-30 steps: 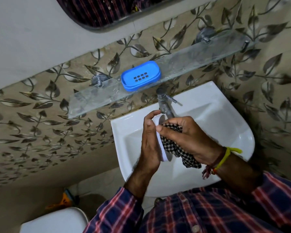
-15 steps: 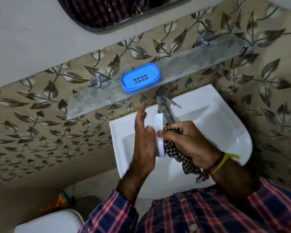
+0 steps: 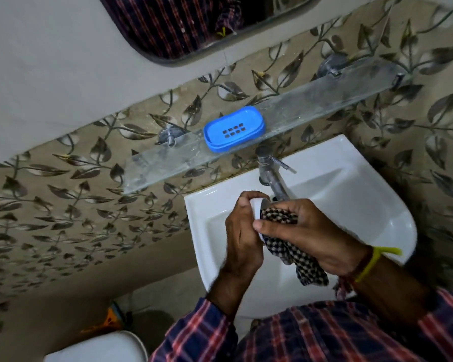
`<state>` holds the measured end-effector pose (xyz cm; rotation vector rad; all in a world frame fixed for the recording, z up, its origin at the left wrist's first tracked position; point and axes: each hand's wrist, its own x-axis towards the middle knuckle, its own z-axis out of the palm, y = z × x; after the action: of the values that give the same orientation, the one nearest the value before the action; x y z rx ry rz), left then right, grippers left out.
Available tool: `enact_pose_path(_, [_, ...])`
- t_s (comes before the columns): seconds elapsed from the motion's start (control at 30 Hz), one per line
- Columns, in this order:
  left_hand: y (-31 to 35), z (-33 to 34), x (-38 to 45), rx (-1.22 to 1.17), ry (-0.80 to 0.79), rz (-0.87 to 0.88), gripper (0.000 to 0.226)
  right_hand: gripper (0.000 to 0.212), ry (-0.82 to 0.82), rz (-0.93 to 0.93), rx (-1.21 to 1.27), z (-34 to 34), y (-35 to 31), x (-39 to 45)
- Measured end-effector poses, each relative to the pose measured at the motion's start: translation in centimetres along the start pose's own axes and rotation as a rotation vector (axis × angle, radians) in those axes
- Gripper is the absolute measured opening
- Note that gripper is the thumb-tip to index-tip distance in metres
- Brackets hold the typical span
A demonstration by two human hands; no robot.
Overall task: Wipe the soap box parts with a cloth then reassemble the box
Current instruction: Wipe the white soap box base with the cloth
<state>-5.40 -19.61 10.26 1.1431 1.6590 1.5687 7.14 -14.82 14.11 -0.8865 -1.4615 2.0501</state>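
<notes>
Fingers point(image 3: 249, 198) around white part point(image 3: 257, 206), seemingly.

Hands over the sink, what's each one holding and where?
Left hand grips the white soap box part by its end; right hand holds the checked cloth, bunched.

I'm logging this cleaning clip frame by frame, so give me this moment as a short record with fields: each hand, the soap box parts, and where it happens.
left hand: grips the white soap box part, fingers curled over its top edge
right hand: holds the checked cloth against the white part
blue soap box part: lies apart on the glass shelf, slotted face up
place: over the white sink, just below the tap
assembly: not yet done
</notes>
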Motion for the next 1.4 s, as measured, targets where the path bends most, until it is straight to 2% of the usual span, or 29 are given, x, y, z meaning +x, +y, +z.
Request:
enact_pose_path(0.1, [0.2,0.3,0.1,-0.161,-0.058,-0.148,0.07,0.031,0.133,0.019,0.054,-0.1,-0.2,0.5])
enact_pose_path(0.2, [0.1,0.2,-1.4,-0.23,-0.159,-0.068,0.048,0.028,0.17,0.075,0.234,0.0,-0.3,0.7])
enact_pose_path(0.27, [-0.2,0.6,-2.2,-0.26,-0.193,-0.065,0.046,0.025,0.178,0.07,0.211,0.0,0.0,0.8])
enact_pose_path(0.4, [-0.1,1.2,-1.3,-0.239,-0.094,-0.204,0.059,0.021,0.142,-0.058,0.006,0.1,0.1,0.2])
enact_pose_path(0.53, [-0.1,0.6,-0.7,-0.439,-0.005,-0.463,0.074,0.005,-0.009,-0.163,-0.278,0.1,-0.4,-0.4])
enact_pose_path(0.63, [0.0,0.0,0.4,-0.579,0.003,-0.601,0.08,0.016,-0.097,-0.159,-0.547,-0.2,-0.4,-0.8])
enact_pose_path(0.67, [0.1,-0.3,0.7,-0.615,0.003,-0.64,0.085,0.02,-0.069,-0.179,-0.627,-0.4,-0.6,-1.0])
enact_pose_path(0.73, [0.1,-0.8,1.0,-0.658,-0.013,-0.69,0.094,0.026,0.107,-0.289,-0.758,-0.8,-1.1,-1.2])
enact_pose_path(0.83, [-0.1,-0.3,0.3,-0.664,-0.054,-0.694,0.094,0.033,0.272,-0.387,-0.932,-0.5,-1.7,-0.9])
enact_pose_path(0.97, [-1.0,1.1,-0.8,-0.742,-0.132,-0.683,0.076,0.025,0.293,-0.419,-1.071,0.7,-0.8,-0.2])
enact_pose_path(1.17, [-1.6,0.4,-1.5,-0.807,-0.17,-0.678,0.078,0.018,0.226,-0.58,-1.297,0.9,0.6,-0.8])
enact_pose_path(1.3, [-2.1,0.3,-1.4,-0.803,-0.163,-0.606,0.075,0.021,0.311,-0.58,-1.18,1.1,0.6,0.2])
enact_pose_path(1.4, [-2.1,-0.8,-1.0,-0.801,-0.158,-0.658,0.08,0.022,0.173,-0.641,-1.154,1.6,1.3,-0.4])
